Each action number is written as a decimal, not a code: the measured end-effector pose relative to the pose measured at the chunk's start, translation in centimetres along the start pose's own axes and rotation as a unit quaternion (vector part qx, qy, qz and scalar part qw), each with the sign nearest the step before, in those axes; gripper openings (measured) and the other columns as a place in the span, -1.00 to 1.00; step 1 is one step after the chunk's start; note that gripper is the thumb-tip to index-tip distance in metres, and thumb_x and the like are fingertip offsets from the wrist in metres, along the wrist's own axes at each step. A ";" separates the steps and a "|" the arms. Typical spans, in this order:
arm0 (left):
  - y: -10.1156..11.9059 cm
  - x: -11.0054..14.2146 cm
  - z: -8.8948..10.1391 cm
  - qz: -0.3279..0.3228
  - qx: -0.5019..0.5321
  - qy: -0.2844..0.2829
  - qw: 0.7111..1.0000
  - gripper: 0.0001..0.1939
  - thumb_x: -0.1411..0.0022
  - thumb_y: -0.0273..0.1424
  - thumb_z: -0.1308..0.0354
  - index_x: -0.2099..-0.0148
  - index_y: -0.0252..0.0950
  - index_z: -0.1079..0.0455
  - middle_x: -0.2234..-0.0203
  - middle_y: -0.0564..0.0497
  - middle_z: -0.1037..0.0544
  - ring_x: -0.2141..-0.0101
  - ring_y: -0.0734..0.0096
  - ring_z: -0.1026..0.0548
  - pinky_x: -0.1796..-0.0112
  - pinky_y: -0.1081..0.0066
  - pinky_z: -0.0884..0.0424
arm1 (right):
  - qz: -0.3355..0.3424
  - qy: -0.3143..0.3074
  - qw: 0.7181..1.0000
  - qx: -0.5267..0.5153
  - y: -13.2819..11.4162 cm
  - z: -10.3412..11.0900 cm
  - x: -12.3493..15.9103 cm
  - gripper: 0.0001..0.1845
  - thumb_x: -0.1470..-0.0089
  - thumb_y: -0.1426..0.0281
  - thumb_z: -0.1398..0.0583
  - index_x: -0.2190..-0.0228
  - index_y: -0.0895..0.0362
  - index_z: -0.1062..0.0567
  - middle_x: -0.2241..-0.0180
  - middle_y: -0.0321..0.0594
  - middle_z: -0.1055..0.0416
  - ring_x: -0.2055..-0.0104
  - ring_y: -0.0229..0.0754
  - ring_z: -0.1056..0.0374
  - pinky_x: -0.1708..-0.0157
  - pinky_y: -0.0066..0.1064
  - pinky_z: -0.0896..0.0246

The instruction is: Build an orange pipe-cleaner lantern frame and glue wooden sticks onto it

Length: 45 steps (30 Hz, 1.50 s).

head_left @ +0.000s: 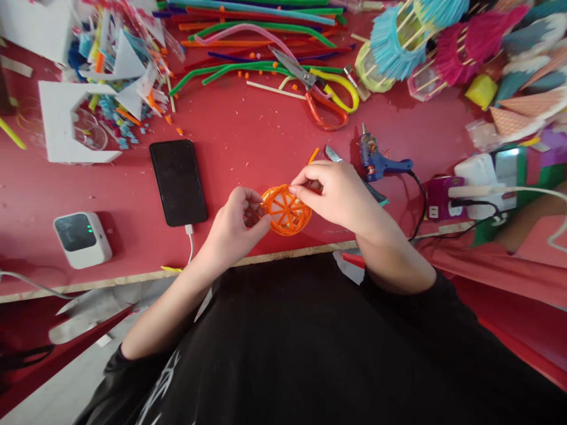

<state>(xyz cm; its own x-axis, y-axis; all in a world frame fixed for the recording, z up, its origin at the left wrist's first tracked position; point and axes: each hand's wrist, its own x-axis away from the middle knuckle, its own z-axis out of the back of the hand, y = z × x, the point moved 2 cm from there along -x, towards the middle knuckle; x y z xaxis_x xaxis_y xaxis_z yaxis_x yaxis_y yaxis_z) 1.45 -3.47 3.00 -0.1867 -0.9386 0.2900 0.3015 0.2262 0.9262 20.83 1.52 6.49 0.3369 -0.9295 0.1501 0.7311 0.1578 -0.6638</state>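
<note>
An orange spoked wheel, seemingly made of pipe cleaners, is between my two hands near the table's front edge. My left hand grips its left rim between thumb and curled fingers. At the upper right of the rim, my right hand is closed in a pinch, thumb against forefinger. What lies between those fingertips is too small to make out. Just beyond the right hand are a short orange strip and a cutter blade, partly hidden by the hand.
Red-and-yellow scissors lie before several coloured pipe cleaners. On the right are a blue glue gun and a purple power strip. A phone, white device and foam scraps occupy the left. Paper-fringed crafts stand back right.
</note>
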 end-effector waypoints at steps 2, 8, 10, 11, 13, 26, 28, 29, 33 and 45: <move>0.1 0.1 -0.2 0.000 -0.009 0.010 1.000 -0.76 -0.09 -0.45 -0.19 0.21 -0.22 -0.19 0.40 0.13 -0.44 0.45 0.56 -0.43 0.36 0.46 -0.41 | -0.003 0.001 1.000 0.002 0.0 0.0 0.0 -0.89 -0.09 0.48 -0.26 0.47 0.13 -0.54 0.43 -0.24 -0.50 0.44 -0.25 -0.32 0.38 -0.37 -0.18; 0.2 1.0 -1.0 0.013 0.019 0.025 0.999 -0.68 -0.17 -0.35 -0.20 0.11 -0.22 -0.13 0.31 0.06 -0.44 0.42 0.53 -0.47 0.40 0.46 -0.44 | -0.010 -0.001 1.000 0.002 -0.2 0.1 0.0 -0.88 -0.08 0.51 -0.25 0.48 0.14 -0.52 0.44 -0.25 -0.48 0.43 -0.26 -0.34 0.38 -0.37 -0.19; 0.1 1.2 -1.2 0.000 0.016 0.018 1.000 -0.61 -0.14 -0.35 -0.24 0.08 -0.22 -0.10 0.28 0.06 -0.42 0.44 0.55 -0.46 0.41 0.47 -0.44 | -0.014 -0.002 1.000 0.006 -0.3 0.1 0.0 -0.88 -0.08 0.52 -0.26 0.48 0.14 -0.52 0.43 -0.25 -0.48 0.43 -0.26 -0.34 0.37 -0.37 -0.19; 0.1 1.3 -1.3 -0.007 0.012 0.016 1.000 -0.59 -0.13 -0.36 -0.25 0.08 -0.22 -0.09 0.28 0.06 -0.41 0.45 0.57 -0.45 0.42 0.48 -0.44 | -0.017 -0.004 1.000 0.009 -0.3 0.1 0.0 -0.88 -0.08 0.53 -0.26 0.48 0.14 -0.52 0.43 -0.25 -0.48 0.43 -0.26 -0.34 0.37 -0.37 -0.19; -0.1 1.3 -1.4 -0.015 0.003 0.019 1.000 -0.59 -0.13 -0.39 -0.24 0.08 -0.21 -0.08 0.28 0.08 -0.39 0.45 0.58 -0.44 0.42 0.49 -0.43 | -0.022 -0.011 1.000 0.012 -0.4 0.1 0.0 -0.87 -0.08 0.53 -0.25 0.48 0.14 -0.52 0.43 -0.25 -0.48 0.44 -0.26 -0.33 0.37 -0.36 -0.19; -0.9 2.2 -2.2 -0.093 -0.064 0.068 0.991 -0.58 -0.21 -0.37 -0.23 0.02 -0.20 -0.06 0.23 0.04 -0.37 0.41 0.56 -0.42 0.41 0.48 -0.44 | -0.016 0.004 1.000 -0.002 -0.3 -0.1 0.1 -0.88 -0.08 0.54 -0.26 0.49 0.17 -0.50 0.45 -0.28 -0.45 0.47 -0.32 -0.29 0.40 -0.42 -0.16; -1.1 2.4 -2.4 -0.106 -0.074 0.067 0.989 -0.55 -0.21 -0.36 -0.25 0.01 -0.20 -0.05 0.18 0.01 -0.37 0.39 0.56 -0.41 0.42 0.48 -0.43 | -0.014 0.005 1.000 -0.003 -0.3 -0.1 0.1 -0.87 -0.07 0.54 -0.26 0.49 0.16 -0.50 0.45 -0.29 -0.45 0.48 -0.32 -0.29 0.40 -0.42 -0.16; -1.2 2.5 -2.5 -0.110 -0.077 0.068 0.989 -0.54 -0.20 -0.35 -0.27 0.01 -0.20 -0.05 0.15 0.00 -0.36 0.39 0.56 -0.41 0.43 0.49 -0.42 | -0.013 0.006 1.000 -0.005 -0.2 -0.1 0.1 -0.88 -0.07 0.54 -0.26 0.49 0.16 -0.50 0.45 -0.29 -0.45 0.47 -0.32 -0.29 0.40 -0.42 -0.16; -1.4 2.6 -2.7 -0.122 -0.085 0.088 0.985 -0.51 -0.18 -0.34 -0.29 0.00 -0.20 -0.06 0.11 -0.02 -0.36 0.38 0.55 -0.40 0.44 0.49 -0.40 | -0.006 0.010 1.000 -0.010 -0.2 -0.1 0.2 -0.88 -0.07 0.53 -0.25 0.49 0.15 -0.50 0.44 -0.28 -0.45 0.46 -0.31 -0.30 0.39 -0.42 -0.16; 0.1 -2.0 -0.1 -0.022 0.018 0.006 1.000 -0.77 -0.29 -0.32 -0.09 0.06 -0.31 -0.40 0.22 -0.06 -0.53 0.26 0.39 -0.48 0.25 0.36 -0.41 | 0.112 -0.038 0.992 0.030 0.1 -0.1 -1.0 -0.88 -0.15 0.51 -0.23 0.42 0.15 -0.54 0.37 -0.22 -0.48 0.35 -0.24 -0.37 0.31 -0.39 -0.19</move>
<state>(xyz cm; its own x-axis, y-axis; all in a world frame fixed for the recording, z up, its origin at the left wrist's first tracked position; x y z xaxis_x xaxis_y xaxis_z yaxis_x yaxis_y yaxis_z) 1.93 -1.61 2.52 -0.1880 -0.9510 0.2455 0.2597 0.1930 0.9462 20.53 2.43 6.17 0.5376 -0.8411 0.0601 0.6658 0.3797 -0.6423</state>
